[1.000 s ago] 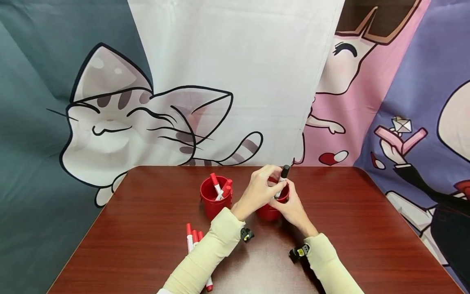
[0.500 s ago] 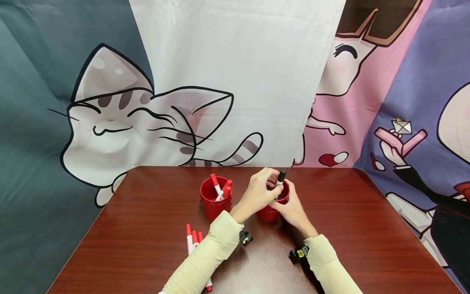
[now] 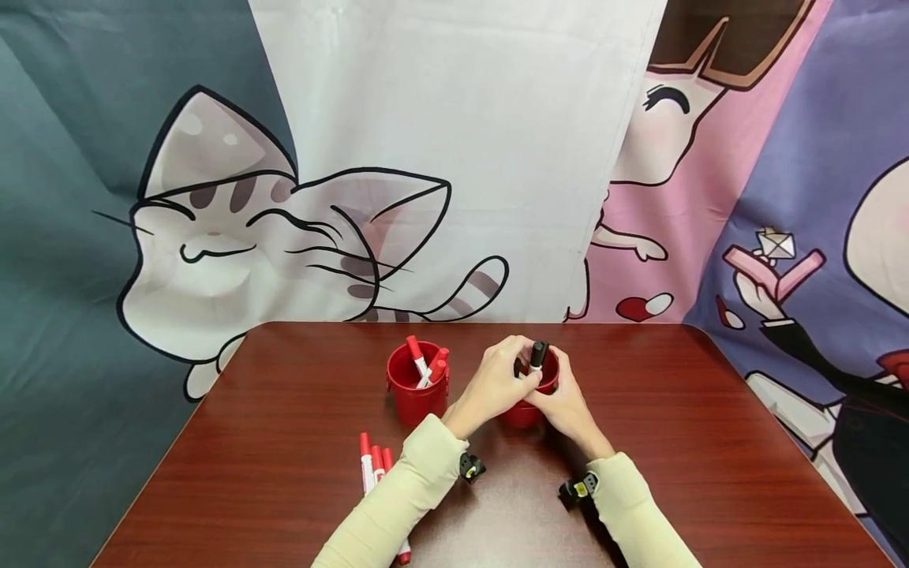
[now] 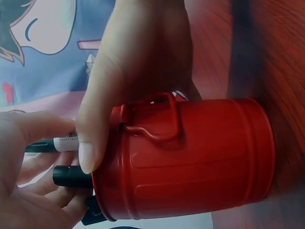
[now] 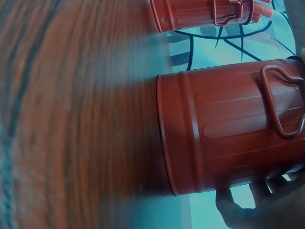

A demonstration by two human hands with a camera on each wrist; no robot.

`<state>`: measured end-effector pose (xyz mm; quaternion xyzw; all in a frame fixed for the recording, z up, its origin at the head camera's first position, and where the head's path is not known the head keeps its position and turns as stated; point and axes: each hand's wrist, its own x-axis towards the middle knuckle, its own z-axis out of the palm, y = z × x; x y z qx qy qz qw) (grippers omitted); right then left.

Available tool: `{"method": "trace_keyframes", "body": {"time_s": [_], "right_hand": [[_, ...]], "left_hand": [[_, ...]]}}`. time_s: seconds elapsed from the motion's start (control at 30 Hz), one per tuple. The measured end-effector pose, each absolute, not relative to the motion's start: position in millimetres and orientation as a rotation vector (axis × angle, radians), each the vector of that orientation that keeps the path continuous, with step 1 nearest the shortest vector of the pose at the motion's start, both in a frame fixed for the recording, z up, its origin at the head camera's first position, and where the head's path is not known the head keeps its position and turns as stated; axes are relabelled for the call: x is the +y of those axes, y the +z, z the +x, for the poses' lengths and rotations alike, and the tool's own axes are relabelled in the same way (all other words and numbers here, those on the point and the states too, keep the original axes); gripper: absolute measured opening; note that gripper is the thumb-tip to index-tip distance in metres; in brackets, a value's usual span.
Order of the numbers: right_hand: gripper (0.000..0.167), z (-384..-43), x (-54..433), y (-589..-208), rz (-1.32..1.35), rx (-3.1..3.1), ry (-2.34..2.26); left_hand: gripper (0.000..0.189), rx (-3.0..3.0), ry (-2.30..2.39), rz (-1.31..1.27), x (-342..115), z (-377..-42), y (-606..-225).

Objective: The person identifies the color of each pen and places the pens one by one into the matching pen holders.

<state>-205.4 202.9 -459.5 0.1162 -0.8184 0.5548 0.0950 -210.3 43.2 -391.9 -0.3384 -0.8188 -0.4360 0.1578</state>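
Observation:
My left hand [image 3: 499, 385] pinches a black-capped marker [image 3: 538, 355] just above the mouth of the right red bucket [image 3: 521, 415]. In the left wrist view, that marker [image 4: 66, 143] has a white barrel and points into the bucket [image 4: 200, 157]. Other black caps [image 4: 71, 176] stick out beside it at the rim. With its thumb over the rim, my right hand [image 3: 570, 404] grips the same bucket from the right. The right wrist view has its fingers [image 5: 231, 207] curled along the side of the bucket [image 5: 228, 129], which stands on the table.
A second red bucket [image 3: 419, 401] stands to the left, holding several red-capped markers [image 3: 439, 369]. More red-capped markers [image 3: 366, 461] lie on the brown table [image 3: 248, 473], partly hidden under the left sleeve [image 3: 398, 497]. A printed cloth [image 3: 454, 102] hangs behind the table's far edge.
The black-capped marker has sunk lower toward the bucket and stands more upright, my left hand dropping slightly with it. My right hand stays on the bucket.

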Motion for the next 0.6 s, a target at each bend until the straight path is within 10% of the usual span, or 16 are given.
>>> {"method": "trace_keyframes", "body": {"time_s": [0.6], "right_hand": [[0.078, -203.4, 203.6, -457.2, 0.318, -2.448, 1.674]], "left_hand": [[0.026, -2.330, -1.220, -0.986, 41.2, -209.0, -394.9]]}}
